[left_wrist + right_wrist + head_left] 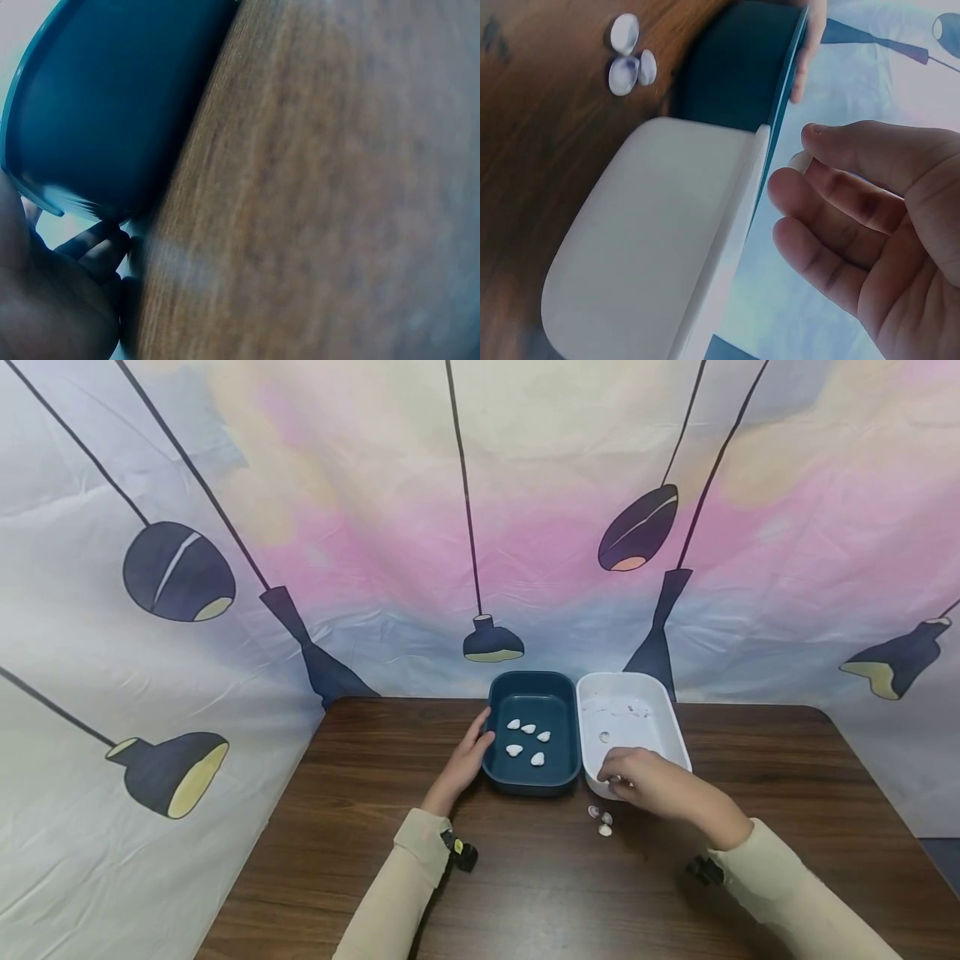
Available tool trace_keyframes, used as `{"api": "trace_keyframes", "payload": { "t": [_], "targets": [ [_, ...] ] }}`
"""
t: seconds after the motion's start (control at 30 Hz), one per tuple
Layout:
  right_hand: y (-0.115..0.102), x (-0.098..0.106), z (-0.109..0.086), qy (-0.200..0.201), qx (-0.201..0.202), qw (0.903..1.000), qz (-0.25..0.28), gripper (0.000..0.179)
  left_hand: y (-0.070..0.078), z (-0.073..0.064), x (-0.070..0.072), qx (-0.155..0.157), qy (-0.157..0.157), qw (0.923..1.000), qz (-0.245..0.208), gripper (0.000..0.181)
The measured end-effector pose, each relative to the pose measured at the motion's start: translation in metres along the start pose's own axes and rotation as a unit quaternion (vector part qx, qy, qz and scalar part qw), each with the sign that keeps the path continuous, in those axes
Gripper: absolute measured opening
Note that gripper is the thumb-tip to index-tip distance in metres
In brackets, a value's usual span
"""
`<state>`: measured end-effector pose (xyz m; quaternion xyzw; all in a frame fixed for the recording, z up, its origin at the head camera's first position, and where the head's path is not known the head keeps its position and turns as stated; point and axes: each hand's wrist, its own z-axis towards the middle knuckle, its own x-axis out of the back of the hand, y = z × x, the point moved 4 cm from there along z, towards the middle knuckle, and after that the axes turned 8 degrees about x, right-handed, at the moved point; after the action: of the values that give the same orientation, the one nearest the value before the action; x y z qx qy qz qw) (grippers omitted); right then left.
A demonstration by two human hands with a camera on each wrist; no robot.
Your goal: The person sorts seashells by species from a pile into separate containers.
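In the head view my left hand (463, 762) rests against the left side of a teal dish (533, 789), fingers along its wall and thumb by the rim. Several white seashells (513, 750) lie spread inside that dish. My right hand (647, 779) hovers over the near end of a white dish (681, 737). Between thumb and fingertips it pinches a small white seashell (801, 161), mostly covered by the fingers. One pale seashell (604, 737) shows on the floor of the white dish, with tiny dark bits farther back.
The two dishes stand side by side at the back of the brown wooden table (510, 893). Three seashells (605, 830) lie on the wood just before the white dish. Behind the table hangs a cloth (375, 527) printed with lamps.
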<state>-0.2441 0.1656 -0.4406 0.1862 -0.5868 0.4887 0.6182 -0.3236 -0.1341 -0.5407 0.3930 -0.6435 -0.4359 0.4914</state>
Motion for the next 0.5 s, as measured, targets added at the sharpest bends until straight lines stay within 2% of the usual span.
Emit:
{"api": "trace_keyframes", "payload": {
  "t": [0.13, 0.37, 0.5],
  "targets": [
    [0.007, 0.003, 0.000, 0.007, -0.007, 0.9999, -0.012, 0.021, 0.001, -0.001, 0.000, 0.001, -0.003, 1.0000, -0.002, 0.060],
    [0.023, 0.004, 0.000, -0.010, -0.063, 0.9976, -0.025, 0.018, -0.003, 0.002, 0.000, 0.006, 0.001, 1.0000, 0.004, 0.059],
    [0.036, 0.001, -0.001, -0.015, -0.070, 0.9971, -0.025, 0.019, -0.004, 0.002, 0.000, 0.008, -0.001, 1.0000, 0.004, 0.060]
  ]
}}
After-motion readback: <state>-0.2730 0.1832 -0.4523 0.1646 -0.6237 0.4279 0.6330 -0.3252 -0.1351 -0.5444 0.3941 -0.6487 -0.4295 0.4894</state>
